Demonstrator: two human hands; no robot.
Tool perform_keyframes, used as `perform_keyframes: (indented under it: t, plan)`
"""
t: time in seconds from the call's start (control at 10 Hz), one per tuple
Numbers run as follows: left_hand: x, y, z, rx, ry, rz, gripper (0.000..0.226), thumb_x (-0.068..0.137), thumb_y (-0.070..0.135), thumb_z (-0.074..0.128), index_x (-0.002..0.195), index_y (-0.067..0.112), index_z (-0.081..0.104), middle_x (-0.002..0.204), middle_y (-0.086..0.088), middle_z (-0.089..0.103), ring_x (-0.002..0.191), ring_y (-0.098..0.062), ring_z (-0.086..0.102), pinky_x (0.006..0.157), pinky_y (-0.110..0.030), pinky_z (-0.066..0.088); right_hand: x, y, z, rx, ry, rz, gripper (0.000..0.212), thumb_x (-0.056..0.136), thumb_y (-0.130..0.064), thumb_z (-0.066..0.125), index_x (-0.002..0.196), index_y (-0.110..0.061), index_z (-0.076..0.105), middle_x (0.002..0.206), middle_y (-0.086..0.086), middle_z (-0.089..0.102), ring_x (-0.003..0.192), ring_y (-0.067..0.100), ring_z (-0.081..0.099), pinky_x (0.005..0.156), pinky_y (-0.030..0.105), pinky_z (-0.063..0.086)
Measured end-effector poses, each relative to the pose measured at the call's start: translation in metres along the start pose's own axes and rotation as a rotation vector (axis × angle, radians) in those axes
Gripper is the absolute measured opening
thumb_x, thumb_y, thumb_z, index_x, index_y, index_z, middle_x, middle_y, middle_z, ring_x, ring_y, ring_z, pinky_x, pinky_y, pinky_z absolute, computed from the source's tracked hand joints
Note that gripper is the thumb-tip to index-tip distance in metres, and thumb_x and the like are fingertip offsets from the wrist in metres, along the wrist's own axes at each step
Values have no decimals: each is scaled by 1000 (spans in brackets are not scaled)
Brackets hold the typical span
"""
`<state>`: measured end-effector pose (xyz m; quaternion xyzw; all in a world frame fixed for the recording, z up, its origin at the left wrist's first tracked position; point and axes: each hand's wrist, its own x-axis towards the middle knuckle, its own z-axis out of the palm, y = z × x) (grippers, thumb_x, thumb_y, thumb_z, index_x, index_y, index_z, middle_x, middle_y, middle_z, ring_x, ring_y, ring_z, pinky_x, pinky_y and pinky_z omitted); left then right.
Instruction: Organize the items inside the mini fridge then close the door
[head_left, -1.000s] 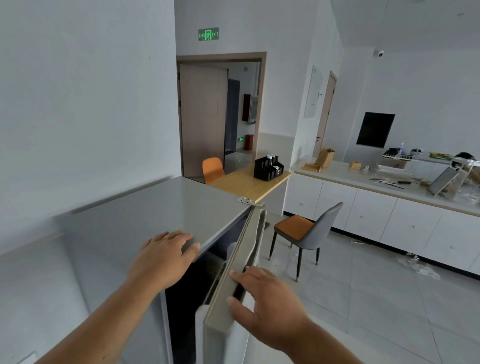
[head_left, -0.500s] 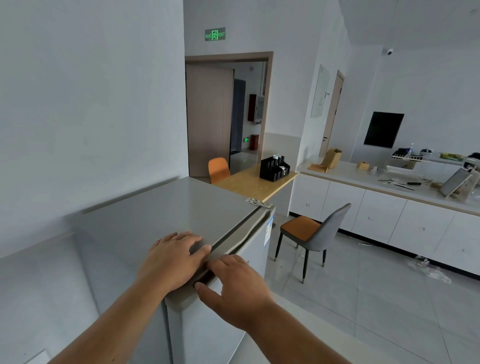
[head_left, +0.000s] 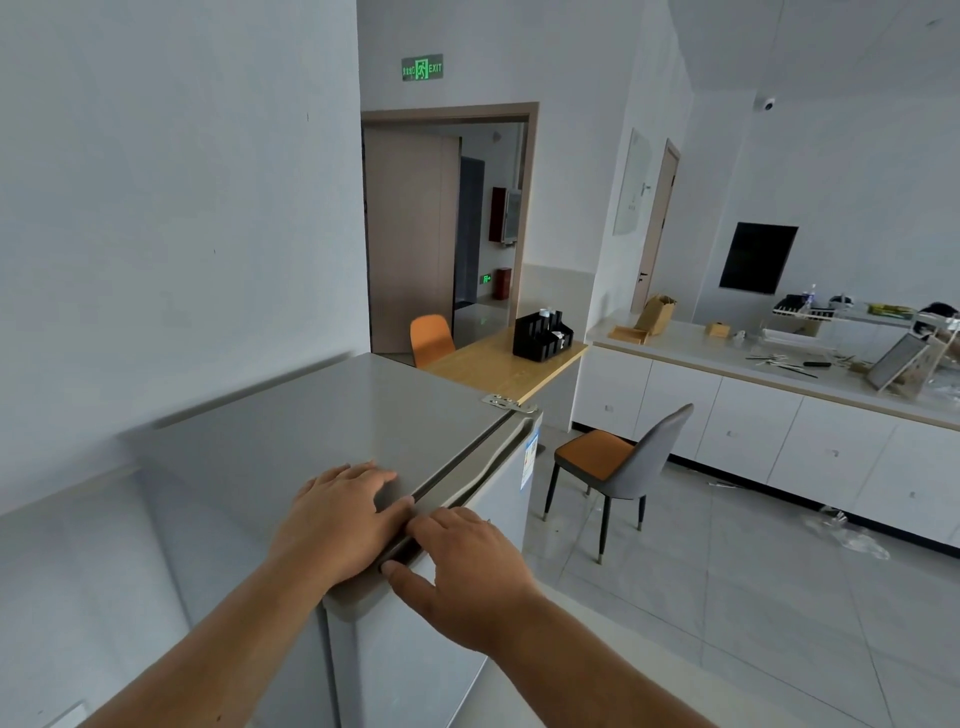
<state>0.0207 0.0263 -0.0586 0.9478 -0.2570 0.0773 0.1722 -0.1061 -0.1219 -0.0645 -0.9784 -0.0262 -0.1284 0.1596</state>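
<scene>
Door (head_left: 498, 488) of mini fridge (head_left: 311, 415) lies flush shut; left grip (head_left: 343, 519) rests flat on top, right grip (head_left: 467, 566) flat on door edge, both released. Interior hidden; task apparently finished.

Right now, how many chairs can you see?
2: an all-orange chair behind the wooden table near the doorway; a grey-backed orange-seated chair before the white cabinets. More may be hidden.
</scene>
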Motion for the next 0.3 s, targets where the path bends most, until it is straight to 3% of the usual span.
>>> perform_keyframes:
  t: [0.1,0.3]
  plan:
    - [-4,5,-5,21,58,47,68,96,73,38,147,32,54,155,6,54,144,-19,45,114,-44,40,0,4,-8,-40,19,-17,58,98,-71,33,127,-28,60,120,-5,64,113,16,54,102,39,47]
    - [-12,36,-18,46,116,126,91,85,88,18,148,33,52,157,6,52,147,-18,42,115,-44,40,-4,32,-36,-48,167,46,66,99,-75,26,149,-34,42,154,-6,48,152,18,28,123,42,26]
